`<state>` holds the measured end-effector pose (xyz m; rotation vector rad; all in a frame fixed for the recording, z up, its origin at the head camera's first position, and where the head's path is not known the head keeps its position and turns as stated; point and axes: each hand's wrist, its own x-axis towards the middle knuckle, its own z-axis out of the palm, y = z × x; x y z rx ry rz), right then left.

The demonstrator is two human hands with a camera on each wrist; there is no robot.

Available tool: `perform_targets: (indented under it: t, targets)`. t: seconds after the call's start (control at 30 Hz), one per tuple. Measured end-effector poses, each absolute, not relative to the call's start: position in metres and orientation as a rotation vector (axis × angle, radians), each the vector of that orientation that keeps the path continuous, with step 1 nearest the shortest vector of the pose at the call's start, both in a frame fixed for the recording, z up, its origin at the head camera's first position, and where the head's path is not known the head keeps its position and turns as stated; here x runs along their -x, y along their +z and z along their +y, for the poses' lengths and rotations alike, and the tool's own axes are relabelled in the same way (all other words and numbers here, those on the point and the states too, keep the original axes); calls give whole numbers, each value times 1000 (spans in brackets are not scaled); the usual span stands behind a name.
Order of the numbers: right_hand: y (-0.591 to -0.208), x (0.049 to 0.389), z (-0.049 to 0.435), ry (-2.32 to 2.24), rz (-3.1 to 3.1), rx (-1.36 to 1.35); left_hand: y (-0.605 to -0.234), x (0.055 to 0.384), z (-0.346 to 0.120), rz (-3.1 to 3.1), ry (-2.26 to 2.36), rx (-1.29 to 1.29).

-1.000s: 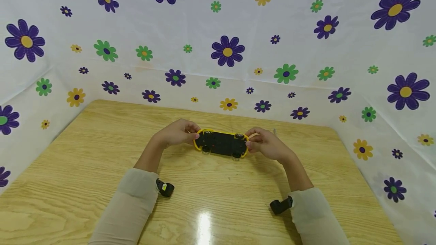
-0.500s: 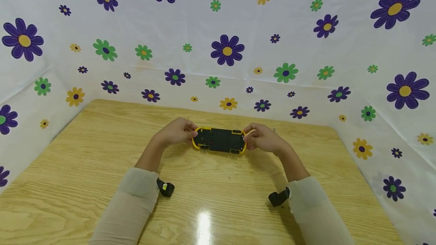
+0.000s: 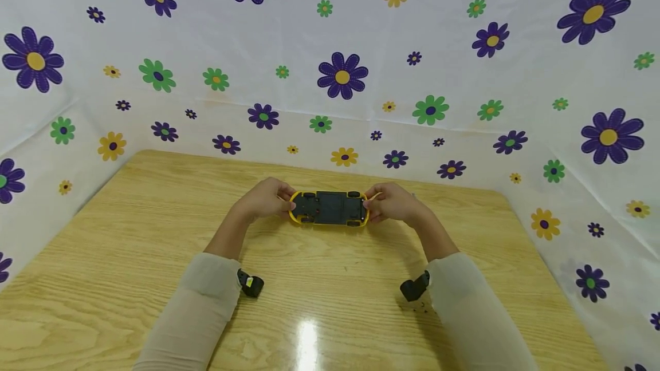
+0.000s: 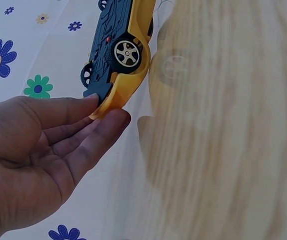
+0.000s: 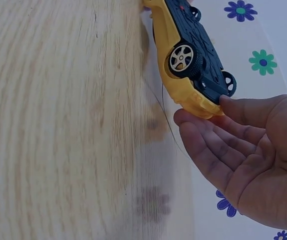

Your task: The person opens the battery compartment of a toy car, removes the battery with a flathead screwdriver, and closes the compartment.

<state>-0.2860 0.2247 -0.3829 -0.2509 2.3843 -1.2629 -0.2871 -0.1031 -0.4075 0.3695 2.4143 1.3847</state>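
Observation:
A yellow toy car (image 3: 330, 208) is upside down between both hands, its black underside and wheels facing up toward the head camera. My left hand (image 3: 265, 198) pinches one end between thumb and fingers; in the left wrist view that thumb lies on the dark underside, the fingers under the yellow body (image 4: 128, 82). The other end is pinched by my right hand (image 3: 394, 204), thumb on the underside and fingertips below the bumper (image 5: 198, 105). A silver-spoked wheel (image 5: 182, 58) shows near each end in the wrist views. The car's roof is hidden from the head camera.
A wooden table (image 3: 330, 279) lies beneath the hands. White cloth with printed flowers (image 3: 289, 33) walls it at the back and sides. A thin dark wire or thread (image 5: 171, 125) runs by the table's edge. Black wrist cameras (image 3: 251, 285) jut from both sleeves.
The car has tipped so its underside faces the head camera more squarely, and it has shifted slightly left and away. The right hand and forearm have moved left with it; both grips hold.

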Motion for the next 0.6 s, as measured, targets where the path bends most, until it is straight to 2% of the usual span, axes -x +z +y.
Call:
perform_targets:
  t: [0.6]
  targets:
    - [-379,299,221,-1245,2315,172,-409,292,-103,2423,1366,-287]
